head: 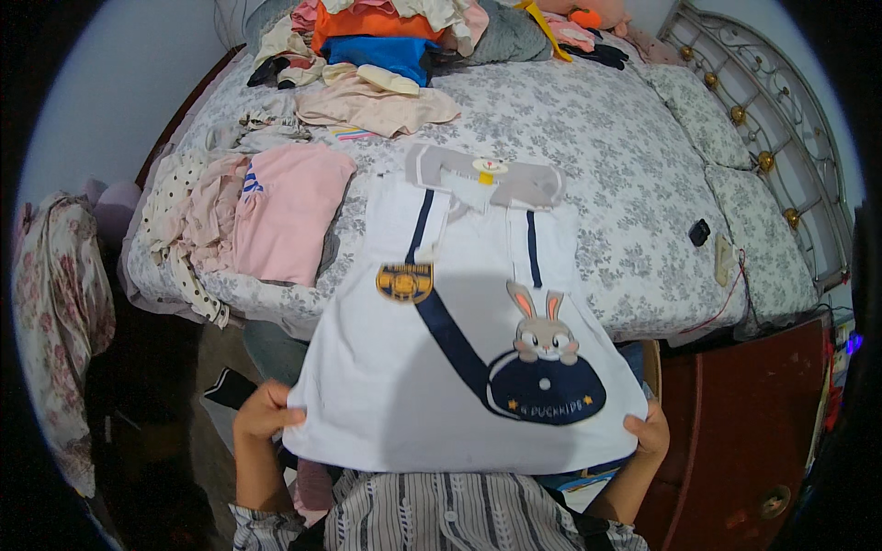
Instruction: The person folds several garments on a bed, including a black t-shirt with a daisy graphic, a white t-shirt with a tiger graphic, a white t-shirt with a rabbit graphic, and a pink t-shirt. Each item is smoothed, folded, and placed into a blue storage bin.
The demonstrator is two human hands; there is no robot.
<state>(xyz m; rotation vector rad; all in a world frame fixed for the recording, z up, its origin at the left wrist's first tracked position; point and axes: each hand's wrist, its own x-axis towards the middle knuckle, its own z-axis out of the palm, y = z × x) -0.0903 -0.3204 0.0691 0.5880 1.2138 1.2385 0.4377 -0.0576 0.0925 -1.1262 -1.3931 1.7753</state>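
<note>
A white child's dress (344, 386) is stretched out in front of me, its hem nearest my body. It bears a navy bag print with a grey rabbit (544, 337), a navy strap and a yellow-and-navy badge. The grey collar (427, 165) and the sleeves lie on the bed, folded inward. My left hand (265, 413) pinches the left corner of the hem between thumb and fingers. At the opposite corner my right hand (648, 430) grips the hem the same way. The fingers behind the fabric are partly hidden.
A folded pink garment (296, 213) and a polka-dot cloth (172, 200) lie left on the floral bedsheet (620, 138). Heaped clothes (379, 55) sit at the back. A small black object (699, 233) and a power strip (723, 260) lie right, near a metal headboard (765, 124).
</note>
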